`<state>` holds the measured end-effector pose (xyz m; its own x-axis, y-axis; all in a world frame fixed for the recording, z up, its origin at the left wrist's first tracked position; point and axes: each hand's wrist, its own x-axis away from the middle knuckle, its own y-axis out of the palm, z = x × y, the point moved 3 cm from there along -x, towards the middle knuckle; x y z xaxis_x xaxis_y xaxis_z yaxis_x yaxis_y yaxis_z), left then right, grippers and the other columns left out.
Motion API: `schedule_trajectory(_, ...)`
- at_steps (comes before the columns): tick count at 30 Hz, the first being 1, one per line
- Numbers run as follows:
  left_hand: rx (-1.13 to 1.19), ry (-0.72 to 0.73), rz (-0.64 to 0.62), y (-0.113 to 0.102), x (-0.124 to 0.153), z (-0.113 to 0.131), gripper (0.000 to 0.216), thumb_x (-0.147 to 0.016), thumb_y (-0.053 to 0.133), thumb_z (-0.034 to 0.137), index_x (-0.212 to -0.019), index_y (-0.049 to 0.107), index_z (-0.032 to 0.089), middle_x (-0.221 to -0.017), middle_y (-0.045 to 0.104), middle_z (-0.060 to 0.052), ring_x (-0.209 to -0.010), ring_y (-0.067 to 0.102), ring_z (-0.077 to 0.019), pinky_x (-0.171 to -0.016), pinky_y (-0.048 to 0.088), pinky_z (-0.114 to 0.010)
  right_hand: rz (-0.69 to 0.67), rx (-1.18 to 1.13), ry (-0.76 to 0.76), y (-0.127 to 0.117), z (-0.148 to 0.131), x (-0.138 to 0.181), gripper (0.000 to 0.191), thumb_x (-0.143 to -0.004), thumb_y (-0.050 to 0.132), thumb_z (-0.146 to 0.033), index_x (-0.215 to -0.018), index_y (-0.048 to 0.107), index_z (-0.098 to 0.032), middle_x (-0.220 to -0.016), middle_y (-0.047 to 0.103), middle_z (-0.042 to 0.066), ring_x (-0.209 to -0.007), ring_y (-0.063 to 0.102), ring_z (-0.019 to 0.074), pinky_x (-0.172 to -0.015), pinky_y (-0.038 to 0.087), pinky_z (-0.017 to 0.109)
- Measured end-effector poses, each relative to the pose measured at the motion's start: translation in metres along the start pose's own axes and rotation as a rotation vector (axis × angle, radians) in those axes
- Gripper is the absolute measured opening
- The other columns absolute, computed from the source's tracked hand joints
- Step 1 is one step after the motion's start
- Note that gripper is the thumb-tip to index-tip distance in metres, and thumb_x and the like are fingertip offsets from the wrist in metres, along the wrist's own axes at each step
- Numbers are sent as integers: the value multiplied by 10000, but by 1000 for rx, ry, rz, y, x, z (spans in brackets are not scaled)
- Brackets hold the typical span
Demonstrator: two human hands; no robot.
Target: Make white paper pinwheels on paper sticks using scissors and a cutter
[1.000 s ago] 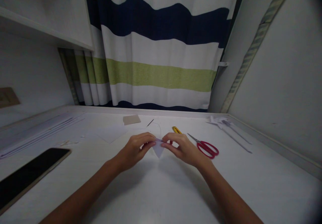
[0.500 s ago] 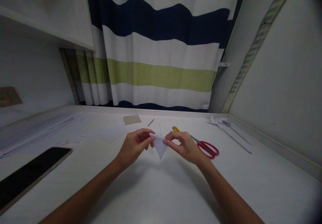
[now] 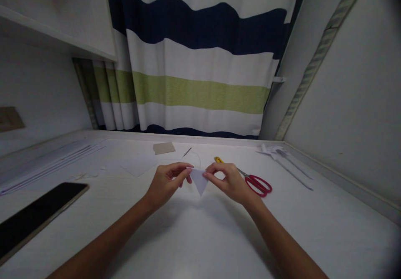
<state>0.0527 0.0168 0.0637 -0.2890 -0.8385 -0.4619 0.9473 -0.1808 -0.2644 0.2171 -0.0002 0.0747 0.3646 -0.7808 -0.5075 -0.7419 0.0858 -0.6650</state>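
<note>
My left hand (image 3: 171, 183) is closed in a light pinch, thumb against fingers, on the upper left corner of the paper triangle (image 3: 199, 181). My right hand (image 3: 228, 181) is pinched likewise on its upper right corner. The paper triangle lies between both hands, touching each, straight edge uppermost, point downward, apparently raised above the counter (image 3: 200, 237).

Step in hand, as I judge it: working the top edge, probably a fold. The next move calls for a firm hold at both corners and even finger pressure along that edge.

Right of the paper triangle: scissors (image 3: 259, 186) and a partly hidden yellow tool (image 3: 218, 160). Beyond it: thread (image 3: 199, 158), a thin dark stick (image 3: 187, 152) and, farther left, a card (image 3: 164, 148). Well left of it: a phone (image 3: 40, 212).
</note>
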Motion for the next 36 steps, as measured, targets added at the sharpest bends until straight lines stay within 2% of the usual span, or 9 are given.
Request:
schedule_trajectory(9,2,12,-11,-1,0,-3,160,-727,527,255,-770,612,126,-557,597,-5,-446,462,-69,-418,384,-174,1,10,-40,0,1,1,155,-747,490,-264,-667,563,-153,-646,588,14,-606,525,101,-591,416,214)
schedule_trajectory(17,-101,37,-66,-3,-2,-1,169,-741,507,256,-729,616,128,-569,609,-10,-425,425,-64,-412,361,-180,-25,-11,-56,-6,2,1,144,-716,532,-299,-694,570,-162,-706,603,28,-665,537,121,-636,419,244)
schedule_trajectory(21,-87,39,-59,-4,-1,-1,175,-750,494,259,-715,605,128,-570,604,-8,-429,428,-65,-410,360,-180,22,-220,19,-2,6,0,133,-675,577,-297,-695,563,-166,-744,611,33,-708,554,133,-680,421,267)
schedule_trajectory(25,-39,43,26,-6,-1,-1,163,-746,502,257,-722,596,126,-563,593,-4,-431,442,-67,-411,369,-181,41,-653,228,12,16,-3,290,-631,619,-268,-889,521,-178,-663,609,-6,-621,559,108,-582,426,238)
schedule_trajectory(27,-35,45,31,-6,-1,0,159,-742,508,256,-733,596,125,-566,593,-6,-433,448,-69,-412,373,-183,37,-781,324,19,19,-4,254,-630,615,-275,-842,549,-152,-606,604,-15,-564,549,92,-576,427,236)
schedule_trajectory(30,-45,47,26,-6,-1,0,158,-742,509,256,-739,598,126,-570,593,-7,-436,450,-69,-416,377,-185,81,-868,404,24,22,-5,187,-598,632,-281,-679,581,-120,-585,609,-6,-556,554,90,-631,441,259)
schedule_trajectory(36,-68,59,16,-7,0,1,160,-745,505,255,-752,599,126,-584,596,-9,-441,451,-69,-418,378,-185,97,-862,411,24,22,-4,184,-596,631,-277,-671,582,-117,-558,608,-7,-525,554,94,-618,456,275)
